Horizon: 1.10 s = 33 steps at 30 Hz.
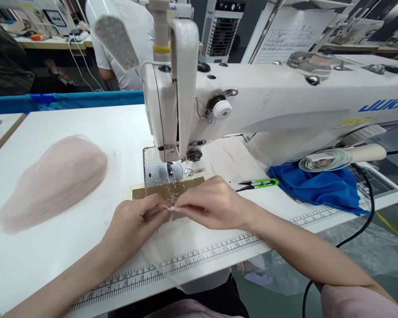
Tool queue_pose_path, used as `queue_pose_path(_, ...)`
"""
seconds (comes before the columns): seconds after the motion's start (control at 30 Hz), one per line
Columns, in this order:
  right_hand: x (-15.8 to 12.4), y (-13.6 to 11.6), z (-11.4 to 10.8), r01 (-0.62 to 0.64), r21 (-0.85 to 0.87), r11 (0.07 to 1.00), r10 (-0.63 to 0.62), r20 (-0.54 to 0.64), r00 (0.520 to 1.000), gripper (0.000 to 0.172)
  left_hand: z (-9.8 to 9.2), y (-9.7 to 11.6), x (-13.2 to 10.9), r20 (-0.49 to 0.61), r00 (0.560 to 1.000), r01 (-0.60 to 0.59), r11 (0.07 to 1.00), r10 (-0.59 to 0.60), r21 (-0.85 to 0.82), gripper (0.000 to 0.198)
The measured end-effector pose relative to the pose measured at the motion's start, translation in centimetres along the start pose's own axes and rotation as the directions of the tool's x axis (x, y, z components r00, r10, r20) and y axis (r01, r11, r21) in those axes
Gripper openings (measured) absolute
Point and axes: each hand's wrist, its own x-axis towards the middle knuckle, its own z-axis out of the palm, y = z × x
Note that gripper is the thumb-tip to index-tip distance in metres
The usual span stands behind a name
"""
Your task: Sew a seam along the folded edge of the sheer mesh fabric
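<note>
My left hand and my right hand meet just in front of the needle area of a white sewing machine. Between their fingertips they pinch a narrow strip of sheer pale pink fabric. Some of this thin cloth seems to hang down over the table's front edge, faint against the white. Behind the hands lie the metal needle plate and a brown patch sprinkled with thread bits. The presser foot stands beyond my fingers, apart from the fabric.
A heap of sheer pink fabric lies at left. Green thread snips, a blue cloth and a coil of pale green cord are at right. A printed ruler runs along the front edge. A person in white sits beyond.
</note>
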Motion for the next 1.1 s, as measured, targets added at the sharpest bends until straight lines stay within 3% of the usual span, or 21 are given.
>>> queue_pose_path(0.07,0.3,0.1,0.0,-0.238,0.186,0.953,0.217,0.125,0.968,0.013,0.3,-0.2,0.1,0.063,0.996,0.064,0.995,-0.069,0.072,0.023)
queue_pose_path(0.13,0.6,0.4,0.4,-0.41,0.211,0.887,0.376,0.186,0.908,0.011,0.8,-0.6,0.3,0.042,0.998,0.037,0.972,-0.048,0.23,0.026)
queue_pose_path(0.23,0.9,1.1,1.5,-0.483,0.102,0.87,0.466,0.153,0.871,0.013,1.4,-1.1,0.6,-0.022,0.998,-0.039,0.907,0.053,0.419,0.013)
queue_pose_path(0.3,1.0,1.4,2.1,-0.484,0.013,0.875,0.479,0.122,0.869,0.014,1.5,-1.1,0.6,-0.072,0.987,-0.087,0.857,0.143,0.508,0.027)
queue_pose_path(0.37,1.0,1.6,2.5,-0.484,-0.051,0.874,0.487,0.095,0.868,0.014,1.4,-1.1,0.5,-0.103,0.955,-0.162,0.78,0.277,0.604,0.029)
queue_pose_path(0.47,0.9,1.7,2.6,-0.483,-0.088,0.871,0.488,0.06,0.871,0.013,1.3,-0.7,0.1,-0.049,0.898,-0.289,0.669,0.438,0.685,0.017)
queue_pose_path(0.57,0.6,1.9,2.5,-0.462,-0.131,0.877,0.469,0.025,0.883,0.014,1.3,-0.3,-0.2,0.012,0.856,-0.375,0.604,0.517,0.704,0.02)
queue_pose_path(0.63,0.3,2.0,2.5,-0.398,-0.221,0.89,0.409,0.003,0.913,0.018,1.4,0.0,-0.2,0.03,0.851,-0.388,0.591,0.524,0.707,0.017)
queue_pose_path(0.73,0.1,2.2,2.7,-0.25,-0.366,0.896,0.285,0.044,0.957,0.034,1.5,0.1,-0.2,0.049,0.892,-0.354,0.627,0.449,0.694,0.015)
queue_pose_path(0.87,0.6,2.1,3.1,-0.151,-0.458,0.876,0.238,0.139,0.961,0.051,1.6,-0.1,-0.2,0.08,0.896,-0.375,0.65,0.436,0.66,0.008)
queue_pose_path(0.93,0.8,2.1,3.2,-0.132,-0.496,0.858,0.236,0.153,0.96,0.053,1.6,-0.2,-0.2,0.065,0.885,-0.391,0.661,0.461,0.64,0.012)
queue_pose_path(1.1,0.3,1.7,2.8,-0.097,-0.582,0.807,0.171,0.072,0.983,0.048,1.6,-0.8,0.5,0.044,0.909,-0.348,0.693,0.415,0.632,0.012)
